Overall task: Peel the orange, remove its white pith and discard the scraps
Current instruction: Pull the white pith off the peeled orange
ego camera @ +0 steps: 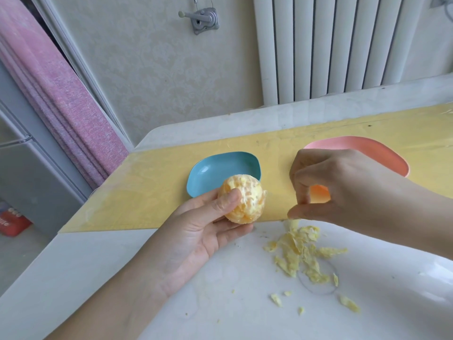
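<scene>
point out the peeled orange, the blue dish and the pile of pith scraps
peeled orange [247,197]: head view, on its bared, pith-flecked front.
blue dish [215,171]: head view, on the bare inner floor.
pith scraps [302,251]: head view, on the middle of the loose pile.

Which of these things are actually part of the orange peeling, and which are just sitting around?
In the job: peeled orange in the left hand; right hand pinching a pith bit; scrap pile on the table; pink dish, probably for peel.
Just lying about: blue dish, yellow mat, radiator, pink curtain, wall crank.
</scene>
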{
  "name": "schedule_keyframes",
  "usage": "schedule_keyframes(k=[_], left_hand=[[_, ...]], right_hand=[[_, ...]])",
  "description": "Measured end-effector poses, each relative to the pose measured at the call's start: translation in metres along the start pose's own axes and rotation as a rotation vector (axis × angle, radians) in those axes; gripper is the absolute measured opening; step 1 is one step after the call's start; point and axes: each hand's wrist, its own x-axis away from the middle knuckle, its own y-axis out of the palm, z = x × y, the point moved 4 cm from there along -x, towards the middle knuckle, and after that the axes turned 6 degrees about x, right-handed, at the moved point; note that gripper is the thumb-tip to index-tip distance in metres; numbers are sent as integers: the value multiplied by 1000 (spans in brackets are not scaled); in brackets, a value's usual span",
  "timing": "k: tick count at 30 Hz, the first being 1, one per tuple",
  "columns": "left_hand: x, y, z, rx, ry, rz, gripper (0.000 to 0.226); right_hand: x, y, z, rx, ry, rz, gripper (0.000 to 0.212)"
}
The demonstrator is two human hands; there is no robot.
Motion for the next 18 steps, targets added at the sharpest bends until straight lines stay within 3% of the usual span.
schedule_keyframes(k=[7, 15, 18], left_hand=[[0, 2, 2, 39, 14, -70, 58], [-1, 2, 0, 100, -35, -66, 63], [-1, 3, 1, 143, -38, -42, 62]], right_hand=[[-1, 2, 1, 0, -10, 54, 52], [2, 3, 1, -16, -19, 62, 15], [-1, 2, 2, 55, -49, 84, 19]])
